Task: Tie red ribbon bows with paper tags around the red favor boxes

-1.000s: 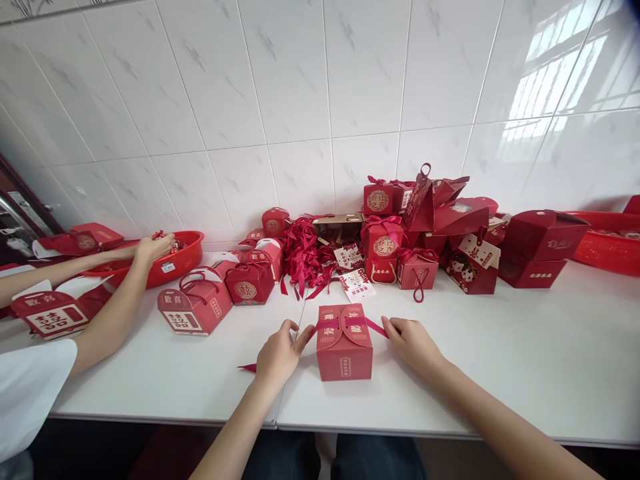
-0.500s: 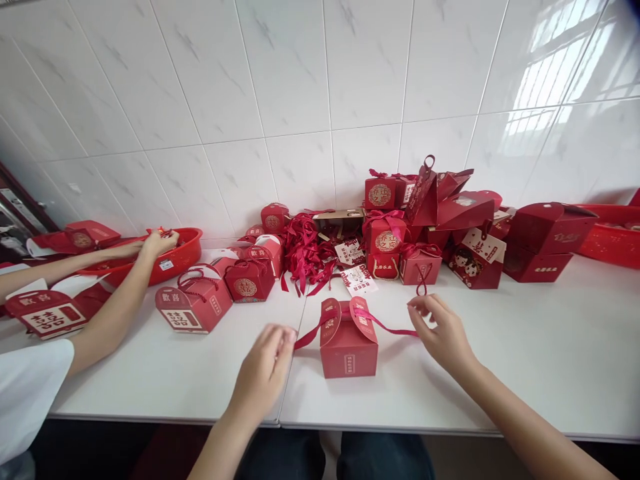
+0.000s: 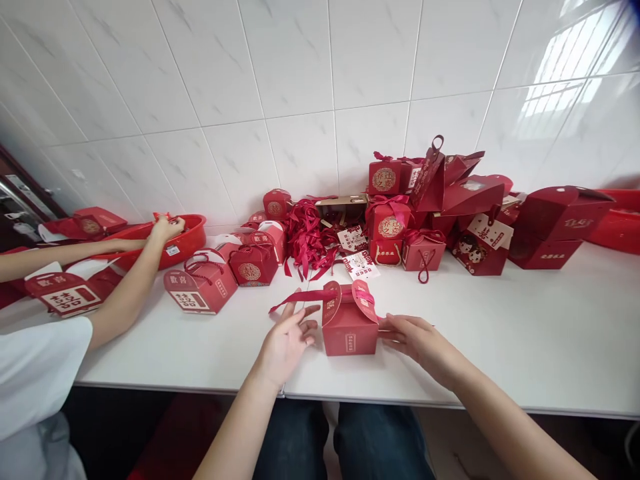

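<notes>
Finds ribbon [image 3: 300,297] threaded through box [image 3: 350,335] flaps, no bow tied. Records left hand [image 3: 286,341] spread open against box, right hand [image 3: 417,337] slack, fingers apart, just beside it.

The white table [image 3: 525,347] is taken as the reference. Its top is made up of two slabs, joined at a seam [image 3: 285,383] near the middle of the front edge. Directly behind the table stands a wall [image 3: 300,80] clad in large glossy white tiles with faint grey veining. A bright window reflection [image 3: 570,57] is carried on the tiles above the table's right end. A dark brown frame [image 3: 15,177] is seen beyond its left end. Below the front edge, a pale floor [image 3: 450,443] is visible, partly in shadow.
</notes>
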`<state>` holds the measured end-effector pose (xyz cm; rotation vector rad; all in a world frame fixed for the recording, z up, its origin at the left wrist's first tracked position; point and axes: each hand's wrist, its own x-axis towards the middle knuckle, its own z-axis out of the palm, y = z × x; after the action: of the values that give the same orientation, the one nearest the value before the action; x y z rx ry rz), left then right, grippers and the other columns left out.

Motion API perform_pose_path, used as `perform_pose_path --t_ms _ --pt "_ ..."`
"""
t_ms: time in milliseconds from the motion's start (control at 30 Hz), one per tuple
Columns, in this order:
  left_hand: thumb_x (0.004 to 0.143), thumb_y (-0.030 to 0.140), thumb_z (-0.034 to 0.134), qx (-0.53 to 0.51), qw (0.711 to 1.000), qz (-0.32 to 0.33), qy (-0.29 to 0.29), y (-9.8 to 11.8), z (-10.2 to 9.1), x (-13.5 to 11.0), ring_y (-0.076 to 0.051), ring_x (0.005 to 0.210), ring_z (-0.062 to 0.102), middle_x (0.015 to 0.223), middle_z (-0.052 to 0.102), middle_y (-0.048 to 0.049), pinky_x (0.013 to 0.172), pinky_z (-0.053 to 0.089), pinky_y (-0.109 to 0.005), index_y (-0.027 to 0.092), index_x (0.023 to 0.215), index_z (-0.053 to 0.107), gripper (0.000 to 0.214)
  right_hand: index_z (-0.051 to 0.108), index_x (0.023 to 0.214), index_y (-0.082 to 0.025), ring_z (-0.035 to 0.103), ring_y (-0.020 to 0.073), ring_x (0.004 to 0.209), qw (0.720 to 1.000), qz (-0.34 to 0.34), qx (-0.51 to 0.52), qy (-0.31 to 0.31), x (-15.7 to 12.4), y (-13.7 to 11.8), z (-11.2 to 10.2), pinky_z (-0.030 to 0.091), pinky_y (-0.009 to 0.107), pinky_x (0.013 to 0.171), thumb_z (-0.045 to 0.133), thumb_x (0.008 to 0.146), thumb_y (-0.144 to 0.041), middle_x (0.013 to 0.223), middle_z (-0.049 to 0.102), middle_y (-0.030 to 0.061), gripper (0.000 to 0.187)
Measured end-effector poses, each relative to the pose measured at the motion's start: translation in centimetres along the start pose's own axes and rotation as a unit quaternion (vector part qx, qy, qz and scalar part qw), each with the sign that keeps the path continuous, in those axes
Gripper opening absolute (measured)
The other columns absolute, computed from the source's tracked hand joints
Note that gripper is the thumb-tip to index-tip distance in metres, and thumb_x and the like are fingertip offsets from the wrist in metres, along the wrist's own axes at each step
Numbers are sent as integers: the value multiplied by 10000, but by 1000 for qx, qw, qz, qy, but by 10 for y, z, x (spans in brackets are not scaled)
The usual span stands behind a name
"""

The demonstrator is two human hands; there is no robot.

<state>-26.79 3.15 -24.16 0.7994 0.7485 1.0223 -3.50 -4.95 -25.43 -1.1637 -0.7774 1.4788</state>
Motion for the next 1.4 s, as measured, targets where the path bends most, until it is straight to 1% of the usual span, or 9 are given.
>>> perform_pose_path --t_ms 133,333,500,633,833,1000,1133,1267,1400 --pt "865 209 554 -150 988 -10 30 7 11 0 -144 732 638 857 652 -25 577 455 -234 192 900 576 44 671 907 -129 602 190 1104 969 20 237 68 -1 4 12 491 269 944 564 819 -177 1152 643 114 147" --pt "920 268 497 -160 985 8 68 15 20 4 -139 721 653 774 640 3 602 484 -248 194 830 595 152 593 847 -195 676 129 879 893 16 421 158 15 -5 17 564 224 664 518 882 -102 945 650 46 125" --pt "850 339 608 -81 992 70 63 37 18 3 -131 760 632 814 652 -1 614 458 -225 204 808 630 143 571 794 -218 655 109 762 927 -63 340 144 24 -14 5 517 229 606 543 885 -138 773 614 0 124" --pt "691 304 781 17 984 169 47 63 21 2 -119 794 613 921 678 -4 618 439 -197 225 878 691 222 611 807 -227 626 118 704 930 -128 308 153 19 -34 4 499 250 618 627 831 -213 738 620 -14 32" --pt "716 403 758 185 947 263 6 102 47 -4 -141 769 592 857 688 -30 615 447 -217 193 845 734 247 678 856 -214 601 115 773 930 -336 85 126 1 -82 26 473 227 671 760 727 -367 886 671 12 217" --pt "787 419 685 303 895 326 -39 121 76 -5 -148 747 589 869 689 -47 630 455 -237 172 960 737 306 652 754 -169 468 85 523 896 -407 -121 129 -9 -120 49 367 227 497 729 735 -425 620 590 -13 267" --pt "778 405 694 301 891 333 -68 128 98 -1 -173 765 628 859 706 -51 702 478 -276 171 951 731 293 673 806 -176 553 113 633 875 -459 -131 80 -7 -140 61 429 238 586 725 736 -413 719 642 8 253" --pt "768 379 702 259 902 332 -88 131 113 0 -191 840 640 893 719 -62 787 478 -300 172 936 736 269 684 800 -183 568 121 680 878 -460 -125 44 -5 -151 68 451 253 655 707 750 -435 746 648 14 258" --pt "755 314 705 205 905 356 -112 133 122 1 -152 779 627 872 711 -35 755 470 -270 187 888 733 186 675 753 -173 514 109 645 890 -439 -117 36 -1 -154 70 414 247 626 694 747 -498 719 613 5 326"
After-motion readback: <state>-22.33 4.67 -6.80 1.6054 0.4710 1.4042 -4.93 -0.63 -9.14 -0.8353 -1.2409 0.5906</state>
